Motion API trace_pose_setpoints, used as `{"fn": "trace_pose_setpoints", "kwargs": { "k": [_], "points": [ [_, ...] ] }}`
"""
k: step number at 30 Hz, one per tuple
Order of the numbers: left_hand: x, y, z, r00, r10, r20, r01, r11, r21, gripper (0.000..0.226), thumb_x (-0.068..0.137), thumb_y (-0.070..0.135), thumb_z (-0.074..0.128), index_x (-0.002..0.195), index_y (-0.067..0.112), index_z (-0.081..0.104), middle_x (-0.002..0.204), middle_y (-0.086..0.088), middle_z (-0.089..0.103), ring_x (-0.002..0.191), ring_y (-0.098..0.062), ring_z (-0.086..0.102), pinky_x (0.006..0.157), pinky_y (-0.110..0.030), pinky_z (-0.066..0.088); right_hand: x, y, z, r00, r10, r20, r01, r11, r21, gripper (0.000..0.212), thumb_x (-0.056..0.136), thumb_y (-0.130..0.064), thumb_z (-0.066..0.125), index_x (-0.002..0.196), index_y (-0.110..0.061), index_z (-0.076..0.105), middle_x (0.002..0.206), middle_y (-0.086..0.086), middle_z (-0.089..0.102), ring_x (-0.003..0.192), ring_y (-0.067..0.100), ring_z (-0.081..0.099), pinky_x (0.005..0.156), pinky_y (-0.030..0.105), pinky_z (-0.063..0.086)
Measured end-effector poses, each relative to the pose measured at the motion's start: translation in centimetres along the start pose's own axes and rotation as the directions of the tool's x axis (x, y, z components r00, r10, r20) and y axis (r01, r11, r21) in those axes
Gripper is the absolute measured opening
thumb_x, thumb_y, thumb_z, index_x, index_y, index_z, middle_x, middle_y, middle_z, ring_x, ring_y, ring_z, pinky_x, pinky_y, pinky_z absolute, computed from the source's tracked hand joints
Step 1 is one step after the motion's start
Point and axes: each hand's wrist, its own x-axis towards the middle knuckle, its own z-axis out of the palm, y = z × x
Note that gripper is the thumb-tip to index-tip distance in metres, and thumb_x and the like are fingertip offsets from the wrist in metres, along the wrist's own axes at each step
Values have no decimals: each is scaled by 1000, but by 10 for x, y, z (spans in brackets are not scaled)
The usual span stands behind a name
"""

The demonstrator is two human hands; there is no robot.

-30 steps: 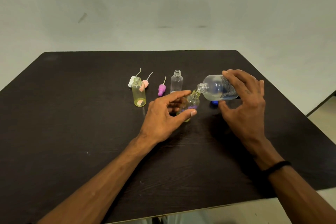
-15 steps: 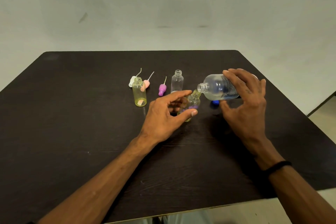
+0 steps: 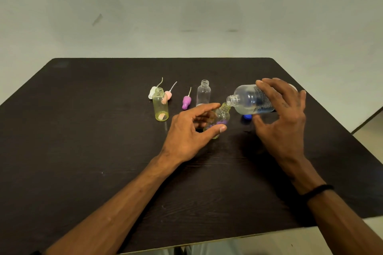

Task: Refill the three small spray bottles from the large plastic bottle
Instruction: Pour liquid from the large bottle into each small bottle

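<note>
Dark wood-grain table (image 3: 87, 151) against a pale wall; all items sit near its middle, far half.

Right hand (image 3: 284, 114) curls round the large plastic bottle (image 3: 248, 99), tipped nearly flat, neck pointing toward the left hand. Left hand (image 3: 192, 128) grips a small yellowish spray bottle (image 3: 222, 115) between thumb and fingers, tilted so its mouth meets the large neck; the two mouths touch or nearly so.

Risks, judged: narrow mouth, wide stream. Too steep a tip would likely flood over the rim onto the table. Any slip of either grip breaks the alignment. Fill level hard to read behind the fingers, so overfill is possible.

Just beyond the left hand: clear small bottle (image 3: 203, 93), purple spray head (image 3: 186, 102), second yellowish bottle (image 3: 160, 107), pink and white heads behind it, all uncapped and easy to knock. Blue cap (image 3: 247, 117) under the large bottle. Table edges well apart; open room nearer the person.
</note>
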Motion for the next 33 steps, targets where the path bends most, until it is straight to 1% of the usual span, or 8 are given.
{"fn": "trace_pose_setpoints", "kwargs": {
  "k": [5,10,13,18,25,33],
  "points": [
    [0,0,0,1000,3,-3,-3,1000,3,57,82,23,89,136,22,69,105,7,77,96,-7,74,92,-26,61,-1,0,0,1000,2,1,-2,1000,-2,83,73,5,85,147,-19,57,149,9,54,146,27,44,120,78,11],
    [0,0,0,1000,6,4,-6,1000,4,57,83,23,88,136,21,68,106,9,76,99,-6,74,93,-24,60,0,-1,0,1000,6,7,-6,1000,-3,84,73,5,85,147,-20,56,150,10,54,146,26,43,121,78,11],
    [0,-1,0,1000,1,7,-1,1000,-3,58,83,23,89,137,21,68,107,6,77,100,-9,75,94,-26,60,0,-1,0,1000,-3,4,3,1000,0,84,73,5,85,147,-21,55,150,8,54,146,24,43,121,78,11],
    [1,-2,0,1000,-1,7,1,1000,-16,58,83,23,89,137,21,68,106,4,77,101,-11,75,94,-26,60,1,0,0,1000,-1,3,1,1000,-5,84,73,5,85,147,-21,56,150,8,54,146,26,43,121,78,11],
    [2,-6,1,1000,-14,8,14,999,-37,58,82,23,89,136,21,69,108,2,78,103,-16,75,96,-36,62,1,0,0,1000,-7,-1,7,1000,-8,85,72,6,84,147,-21,56,149,8,54,146,26,44,120,78,11],
    [2,-6,1,1000,-11,15,12,999,-39,58,83,23,89,137,21,68,109,2,78,103,-15,76,96,-32,62,0,0,1,1000,-9,0,9,1000,1,86,73,6,84,147,-23,54,149,7,54,146,24,43,120,79,12]
  ]
}}
